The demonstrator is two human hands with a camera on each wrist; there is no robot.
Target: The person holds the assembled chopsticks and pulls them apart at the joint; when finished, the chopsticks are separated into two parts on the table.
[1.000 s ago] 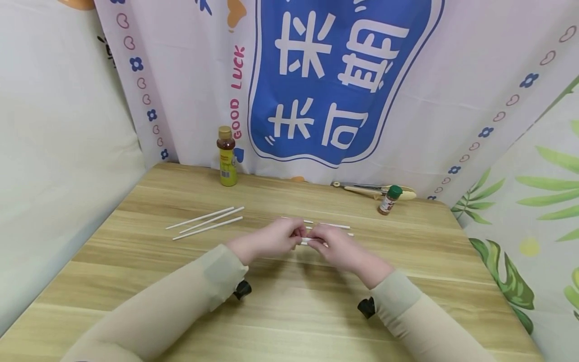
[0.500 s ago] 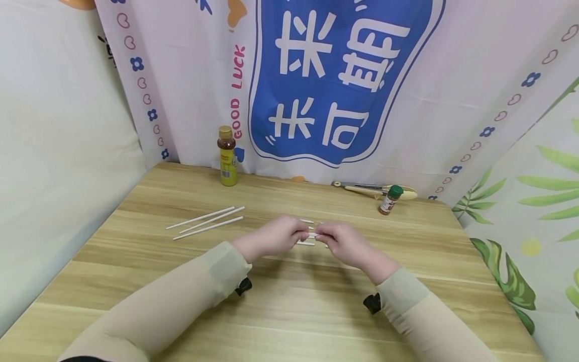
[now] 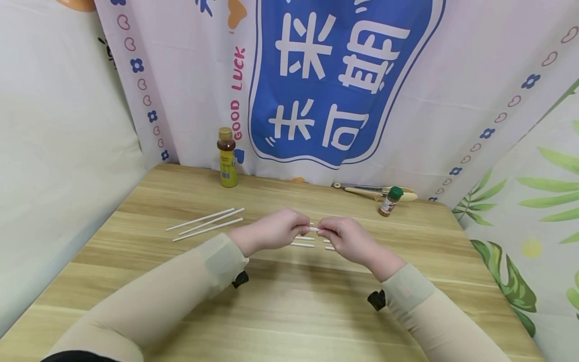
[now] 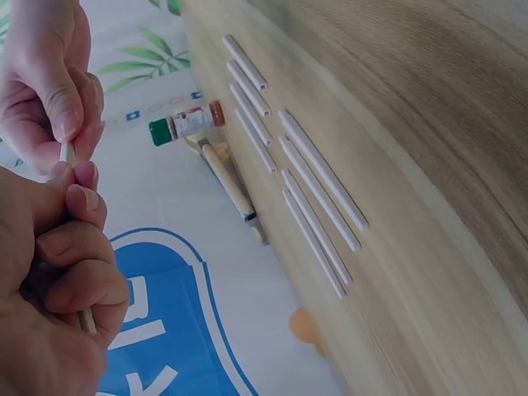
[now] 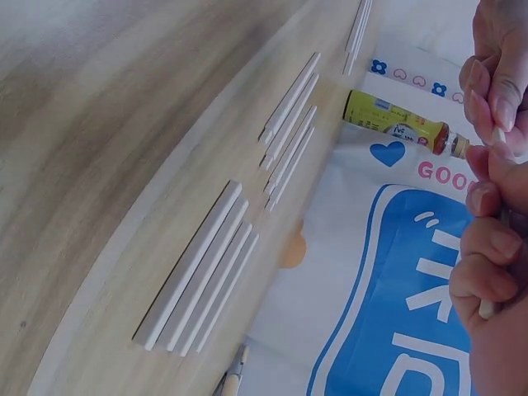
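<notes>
Between my two hands a thin white stick [image 3: 313, 229] spans the small gap, above the middle of the table. My left hand [image 3: 281, 229] pinches one side of it with thumb and fingertips, the other fingers curled. In the left wrist view a bit of white stick [image 4: 87, 320] pokes out below those curled fingers. From the other side my right hand [image 3: 348, 239] grips the stick, thumb and fingertips facing the left hand. Beneath and nearer than the hands, short white sticks [image 3: 302, 245] lie in two side-by-side groups, partly hidden by the hands.
Three longer white sticks [image 3: 208, 223] lie to the left on the wooden table [image 3: 289, 311]. A yellow-labelled bottle [image 3: 227, 163] stands at the back left. A green-capped jar [image 3: 390, 202] and a long cream-handled utensil [image 3: 362, 190] are at the back right, by the printed curtain [image 3: 420, 125].
Both hands have shifted away from me, off the rows of short sticks, with the stick held between them. More of the nearer short sticks now shows; the rest of the table looks the same.
</notes>
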